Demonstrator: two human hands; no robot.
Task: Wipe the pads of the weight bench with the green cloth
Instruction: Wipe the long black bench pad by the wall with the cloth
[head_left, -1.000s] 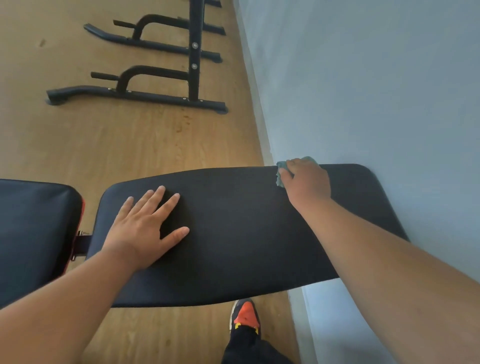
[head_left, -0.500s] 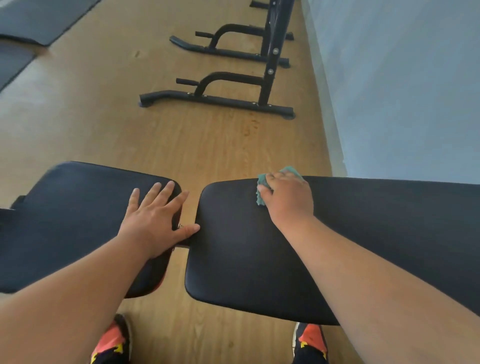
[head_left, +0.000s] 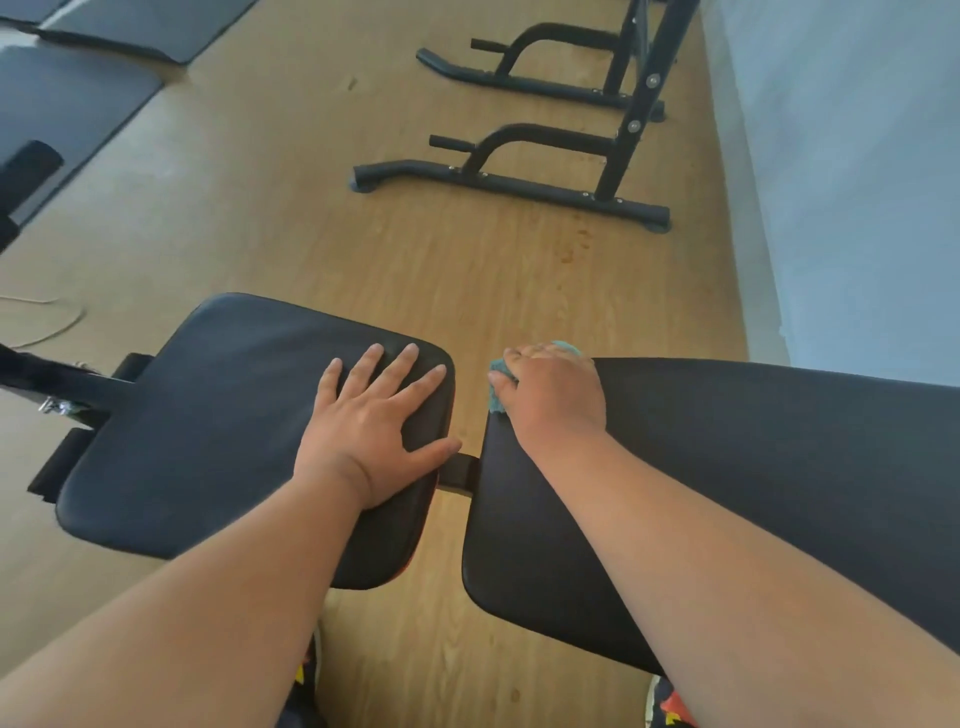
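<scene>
1. Curled over the green cloth (head_left: 497, 387), the right hand (head_left: 553, 397) makes the working grip: its fingers bunch the cloth against the far left corner of the long back pad (head_left: 753, 493), at about 1 o'clock from the frame's middle.
2. Only small tufts of the cloth show, at the hand's 9 o'clock and 12 o'clock; the rest is hidden under the palm.
3. Flat and spread wide, the left hand (head_left: 376, 434) holds nothing; it presses on the seat pad (head_left: 208, 431) near that pad's right edge, with the thumb reaching over the edge toward 3 o'clock.
4. Count: two pads, two hands, one cloth. A gap separates the pads, bridged by a dark frame bar (head_left: 460, 473).
5. On the wooden floor (head_left: 291, 197) at 12 o'clock stands a black rack base (head_left: 519, 182); two dark mats (head_left: 78, 98) lie at 10 o'clock.
6. The back pad runs out of frame at 3 o'clock. Two shoes (head_left: 670, 706) at 6 o'clock are mostly hidden by the forearms.
</scene>
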